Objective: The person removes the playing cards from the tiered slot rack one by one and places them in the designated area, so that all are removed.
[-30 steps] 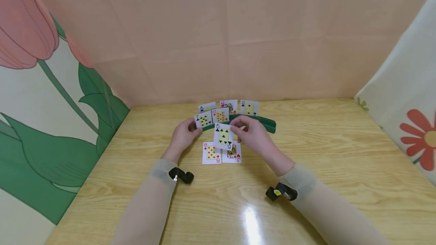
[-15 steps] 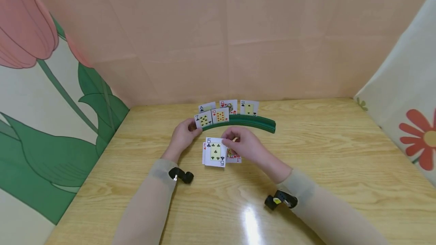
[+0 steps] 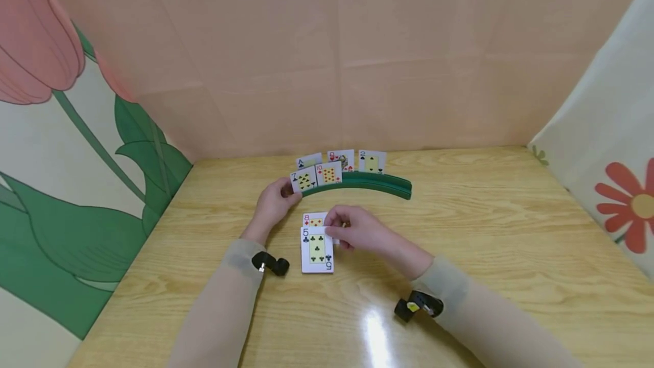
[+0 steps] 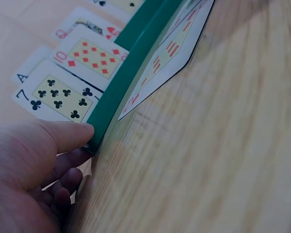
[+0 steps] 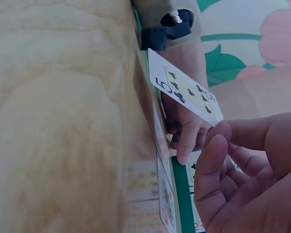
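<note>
My right hand (image 3: 360, 234) pinches the five of clubs (image 3: 317, 254) by its upper right corner, a little above the table. Under that card lies the eight of diamonds (image 3: 313, 218), partly covered; the jack of hearts beside it is almost wholly hidden. At the left end of a curved green card holder (image 3: 375, 182), my left hand (image 3: 272, 204) grips it, thumb in front and fingers behind. Upright in the holder's front slot stand the seven of clubs (image 4: 60, 97) and ten of diamonds (image 4: 94, 60). Behind them stand the ace (image 3: 307, 160), queen of hearts (image 3: 343, 159) and two of spades (image 3: 372, 162).
All this stands on a wooden table (image 3: 485, 231). A pink cloth backdrop (image 3: 327, 61) rises behind its far edge. Printed flower cloths (image 3: 608, 129) flank both sides. Dark wrist cameras (image 3: 278, 266) sit on both forearms.
The right hand has carried the five of clubs down and toward the person, from before the holder to over the near edge of the lying cards. The left hand stays on the holder.
</note>
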